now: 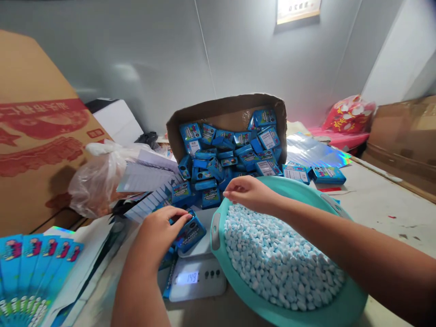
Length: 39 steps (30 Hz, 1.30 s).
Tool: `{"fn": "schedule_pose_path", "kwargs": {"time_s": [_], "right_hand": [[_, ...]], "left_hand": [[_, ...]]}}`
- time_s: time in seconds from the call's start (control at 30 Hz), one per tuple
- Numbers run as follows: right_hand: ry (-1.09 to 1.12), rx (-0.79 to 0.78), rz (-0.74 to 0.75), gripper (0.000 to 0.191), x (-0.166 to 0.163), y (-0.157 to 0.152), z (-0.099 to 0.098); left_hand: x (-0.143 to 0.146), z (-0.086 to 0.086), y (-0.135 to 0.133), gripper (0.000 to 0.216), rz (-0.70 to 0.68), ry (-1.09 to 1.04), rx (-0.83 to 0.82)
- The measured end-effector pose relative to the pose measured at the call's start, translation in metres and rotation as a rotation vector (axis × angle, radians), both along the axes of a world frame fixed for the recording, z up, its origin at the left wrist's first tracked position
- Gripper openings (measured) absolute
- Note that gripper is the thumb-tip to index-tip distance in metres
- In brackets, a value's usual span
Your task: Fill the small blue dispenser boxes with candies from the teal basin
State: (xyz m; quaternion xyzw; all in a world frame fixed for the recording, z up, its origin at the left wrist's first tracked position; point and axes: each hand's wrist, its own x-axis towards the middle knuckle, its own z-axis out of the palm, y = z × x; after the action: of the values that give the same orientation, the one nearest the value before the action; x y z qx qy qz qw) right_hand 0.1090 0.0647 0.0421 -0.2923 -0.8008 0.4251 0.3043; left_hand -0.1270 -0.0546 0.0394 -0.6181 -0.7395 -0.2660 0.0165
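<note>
My left hand is closed round a small blue tin that rests on a white digital scale whose display reads 149. My right hand hovers over the near rim of a teal basin, fingers pinched together; what they hold, if anything, is too small to see. The basin is full of small blue-and-white candies. Behind it, a tipped cardboard box spills several matching blue tins onto the table.
A large printed carton stands at the left, with a plastic bag and paper sheets beside it. Blue printed cards fan out at bottom left. Holographic sheets, a red bag and another carton lie at the right.
</note>
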Motion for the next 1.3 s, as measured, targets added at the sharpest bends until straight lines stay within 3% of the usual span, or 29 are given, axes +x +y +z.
{"fn": "schedule_pose_path", "kwargs": {"time_s": [0.07, 0.13, 0.27, 0.5, 0.67, 0.77, 0.87, 0.93, 1.03, 1.3], "right_hand": [[-0.218, 0.318, 0.001, 0.014, 0.004, -0.001, 0.000], [-0.364, 0.483, 0.108, 0.013, 0.007, -0.003, -0.001], [-0.526, 0.458, 0.342, 0.027, 0.009, -0.008, -0.003], [-0.651, 0.482, 0.360, 0.036, 0.006, -0.013, -0.005], [-0.659, 0.420, 0.356, 0.034, 0.005, -0.010, -0.008], [-0.692, 0.374, 0.344, 0.030, 0.006, -0.007, -0.009], [-0.777, 0.347, 0.359, 0.025, 0.011, -0.003, -0.007], [-0.827, 0.353, 0.338, 0.024, 0.015, 0.001, -0.005], [-0.877, 0.348, 0.259, 0.022, 0.019, 0.006, -0.007], [-0.898, 0.346, 0.228, 0.020, 0.017, 0.007, -0.011]], "left_hand": [[0.000, -0.001, 0.001, 0.030, 0.007, -0.002, 0.014], [0.000, -0.002, 0.003, 0.030, 0.007, -0.008, 0.016], [-0.002, -0.005, 0.003, 0.028, 0.012, -0.023, 0.037], [-0.002, -0.010, 0.001, 0.028, 0.000, -0.061, 0.060], [0.020, 0.000, -0.003, 0.028, 0.035, -0.108, 0.189], [0.058, 0.004, -0.007, 0.026, -0.206, -0.143, 0.154], [0.106, -0.004, -0.010, 0.020, -0.603, -0.003, -0.108], [0.133, -0.014, -0.010, 0.035, -0.743, 0.056, -0.250], [0.153, -0.028, -0.006, 0.044, -0.806, 0.092, -0.317], [0.154, -0.040, 0.004, 0.022, -0.918, 0.267, -0.246]]}}
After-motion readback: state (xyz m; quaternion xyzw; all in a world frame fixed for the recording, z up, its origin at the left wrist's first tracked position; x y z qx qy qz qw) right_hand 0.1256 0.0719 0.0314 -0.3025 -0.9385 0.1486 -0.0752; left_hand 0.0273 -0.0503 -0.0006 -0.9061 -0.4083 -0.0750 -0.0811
